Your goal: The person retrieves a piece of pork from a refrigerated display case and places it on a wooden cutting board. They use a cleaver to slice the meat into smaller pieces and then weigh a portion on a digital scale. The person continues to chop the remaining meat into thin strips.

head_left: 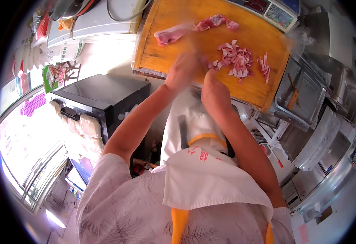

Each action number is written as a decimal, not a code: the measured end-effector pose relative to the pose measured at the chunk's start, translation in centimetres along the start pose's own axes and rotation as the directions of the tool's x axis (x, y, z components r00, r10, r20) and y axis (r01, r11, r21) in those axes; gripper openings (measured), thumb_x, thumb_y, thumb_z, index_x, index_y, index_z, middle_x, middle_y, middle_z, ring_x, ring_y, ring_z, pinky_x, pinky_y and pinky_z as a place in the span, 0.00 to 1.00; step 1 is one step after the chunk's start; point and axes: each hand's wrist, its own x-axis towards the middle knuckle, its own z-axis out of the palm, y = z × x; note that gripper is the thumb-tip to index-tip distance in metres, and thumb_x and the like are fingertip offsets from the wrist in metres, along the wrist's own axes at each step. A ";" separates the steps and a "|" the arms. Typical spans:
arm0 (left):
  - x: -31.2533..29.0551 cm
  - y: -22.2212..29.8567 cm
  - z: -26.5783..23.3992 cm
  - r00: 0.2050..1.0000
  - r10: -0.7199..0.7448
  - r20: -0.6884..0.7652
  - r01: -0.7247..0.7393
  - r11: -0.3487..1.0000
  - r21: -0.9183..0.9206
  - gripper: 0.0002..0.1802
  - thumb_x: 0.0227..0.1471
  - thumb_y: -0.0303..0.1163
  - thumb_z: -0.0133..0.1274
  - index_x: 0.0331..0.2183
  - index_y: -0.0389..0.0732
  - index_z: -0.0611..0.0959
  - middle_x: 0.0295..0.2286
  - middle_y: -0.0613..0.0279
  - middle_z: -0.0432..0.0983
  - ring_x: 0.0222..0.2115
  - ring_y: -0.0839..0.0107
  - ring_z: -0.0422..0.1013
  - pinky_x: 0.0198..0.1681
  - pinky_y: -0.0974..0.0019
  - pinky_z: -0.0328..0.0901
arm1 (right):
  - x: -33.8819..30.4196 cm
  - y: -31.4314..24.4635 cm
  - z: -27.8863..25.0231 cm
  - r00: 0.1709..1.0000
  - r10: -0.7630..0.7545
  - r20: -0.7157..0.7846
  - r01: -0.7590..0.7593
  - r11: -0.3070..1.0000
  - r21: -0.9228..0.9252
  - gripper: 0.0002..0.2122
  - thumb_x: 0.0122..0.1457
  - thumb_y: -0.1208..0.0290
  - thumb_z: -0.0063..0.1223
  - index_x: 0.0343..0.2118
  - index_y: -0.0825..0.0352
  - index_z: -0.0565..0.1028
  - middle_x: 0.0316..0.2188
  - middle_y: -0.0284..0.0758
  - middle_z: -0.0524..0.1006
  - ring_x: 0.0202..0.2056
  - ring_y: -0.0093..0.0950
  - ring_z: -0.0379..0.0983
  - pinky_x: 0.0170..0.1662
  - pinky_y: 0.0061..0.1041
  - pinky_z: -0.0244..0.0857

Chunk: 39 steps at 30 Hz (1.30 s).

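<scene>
My right hand (215, 91) is closed round the handle of a knife over the near edge of the wooden cutting board (174, 20). The knife's blade (197, 49) is smeared by motion and points away from me. Close to the blade's left side is my left hand (183, 70), its fingers too blurred to read. Beyond the hands lie two long pieces of raw meat, one at the left (170, 37) and one farther back (216, 22). Right of the blade sits a heap of sliced meat (237, 59), with a smaller pile of slices (263, 68) beside it.
A dark boxy appliance (100, 91) stands below the board's left side. Right of the board is a metal tray (302, 95) holding a tool with an orange-brown handle (293, 99). A framed display (277, 14) borders the board's far right. Steel equipment (332, 40) lines the right side.
</scene>
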 end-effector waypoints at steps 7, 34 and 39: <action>-0.7 -0.3 0.0 0.988 -0.152 0.009 0.151 0.986 0.071 0.18 0.47 0.13 0.59 0.42 0.35 0.85 0.41 0.53 0.80 0.45 0.49 0.76 0.48 0.55 0.73 | -2.7 2.3 0.2 0.992 -0.018 -0.123 0.026 0.998 0.057 0.12 0.66 0.74 0.51 0.47 0.75 0.67 0.24 0.56 0.79 0.30 0.59 0.78 0.34 0.55 0.72; 8.0 10.8 2.1 0.974 -0.214 0.071 0.224 0.955 -0.194 0.13 0.53 0.20 0.64 0.43 0.39 0.87 0.41 0.52 0.81 0.43 0.51 0.78 0.48 0.55 0.73 | -9.3 14.0 -12.1 0.924 -0.147 -0.353 0.051 0.962 -0.268 0.14 0.51 0.70 0.68 0.37 0.61 0.72 0.28 0.35 0.74 0.30 0.39 0.77 0.32 0.39 0.72; 10.8 12.4 6.9 0.975 -0.021 0.222 0.062 0.982 -0.181 0.12 0.50 0.23 0.67 0.39 0.43 0.89 0.39 0.56 0.80 0.40 0.54 0.77 0.45 0.55 0.74 | -8.8 15.2 -13.9 0.913 -0.299 -0.278 0.216 0.931 -0.293 0.16 0.50 0.69 0.69 0.37 0.62 0.71 0.29 0.35 0.75 0.31 0.36 0.78 0.33 0.37 0.72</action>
